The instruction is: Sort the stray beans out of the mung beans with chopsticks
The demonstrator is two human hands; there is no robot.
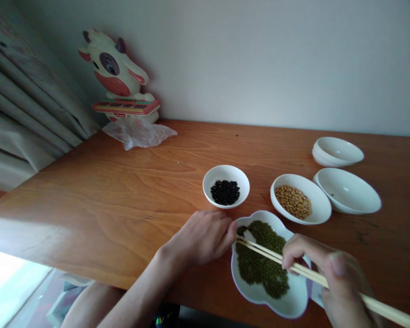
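My right hand [331, 278] grips a pair of pale wooden chopsticks [259, 249], whose tips reach into a flower-shaped white dish [295, 305] holding green mung beans [263, 266]. My left hand [201, 237] rests on the wooden table with curled fingers touching the dish's left rim. Just beyond it sits a small white bowl of black beans [225, 192]. To the right is a white bowl of yellow soybeans [293, 201].
Two white bowls [348, 191] [338, 151] with nothing in them stand at the far right of the wooden table [123, 182]. A cow-shaped toy [119, 77] and a crumpled plastic bag [138, 133] sit by the wall at the back left. Curtains hang at the left.
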